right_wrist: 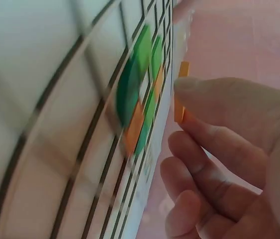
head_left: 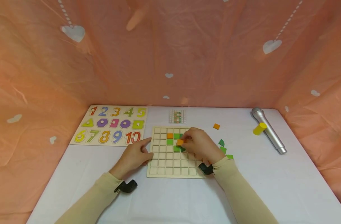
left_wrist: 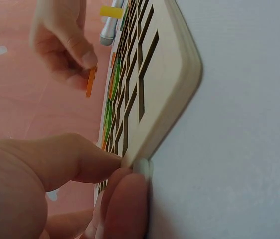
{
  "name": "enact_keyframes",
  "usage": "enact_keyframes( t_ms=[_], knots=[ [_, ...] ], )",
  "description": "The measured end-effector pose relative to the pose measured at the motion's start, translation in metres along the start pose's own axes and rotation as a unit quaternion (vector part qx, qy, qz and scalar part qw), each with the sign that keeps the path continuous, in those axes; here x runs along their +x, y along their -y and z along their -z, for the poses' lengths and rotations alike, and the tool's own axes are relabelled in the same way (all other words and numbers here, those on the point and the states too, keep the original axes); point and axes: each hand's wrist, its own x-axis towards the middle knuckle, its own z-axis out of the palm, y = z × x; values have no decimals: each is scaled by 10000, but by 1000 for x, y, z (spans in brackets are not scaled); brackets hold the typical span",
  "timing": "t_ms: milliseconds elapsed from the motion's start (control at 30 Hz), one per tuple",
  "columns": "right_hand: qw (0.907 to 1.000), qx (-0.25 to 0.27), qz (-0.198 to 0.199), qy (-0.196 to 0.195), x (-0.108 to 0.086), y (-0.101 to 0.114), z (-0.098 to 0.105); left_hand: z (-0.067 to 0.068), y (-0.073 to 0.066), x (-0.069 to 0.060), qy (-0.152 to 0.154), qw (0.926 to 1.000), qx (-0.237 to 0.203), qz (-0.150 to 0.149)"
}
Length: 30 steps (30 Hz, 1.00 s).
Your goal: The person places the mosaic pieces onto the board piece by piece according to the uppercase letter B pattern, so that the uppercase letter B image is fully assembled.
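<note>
Right hand (head_left: 202, 143) pinches an orange square (head_left: 180, 142) between thumb and index finger, tight; square is held just above the board, clear of the surface, and stands on edge to it in the left wrist view; the other fingers are curled underneath. Left hand (head_left: 132, 155) on the left side of the wooden grid board (head_left: 161, 162), thumb and bent fingers together on the edge, index finger pointing out along that side. Board lies flat on the white table (head_left: 170, 199). Set in the grid: an orange tile (head_left: 170, 136) with a green tile (head_left: 177, 136) right of it, another green tile below, plus one lower down beside a dark green quarter circle (head_left: 182, 149); right hand hides part of this. Loose right of the board: a second orange square (head_left: 216, 126), a dark green wedge (head_left: 221, 142), two light green pieces (head_left: 223, 150), one partly covered by the sleeve. Pattern card (head_left: 177, 116) behind the board, number puzzle (head_left: 111, 128) back left. Far right, yellow cylinder (head_left: 260, 128) against a silver microphone (head_left: 272, 134).
</note>
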Motion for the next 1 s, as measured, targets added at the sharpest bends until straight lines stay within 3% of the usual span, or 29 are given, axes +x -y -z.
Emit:
enact_keyframes(
  t_ms=[167, 367, 1000],
  knots=[
    [9997, -154, 153, 68, 7, 20, -17, -1, 0, 0, 22, 10000, -3, -2],
    [9990, -351, 223, 161, 6, 27, -34, -2, 2, 0, 81, 9998, 18, 205],
    [9983, -503, 297, 68, 7, 28, -37, -1, 1, 3, 61, 9999, 21, 155]
  ],
)
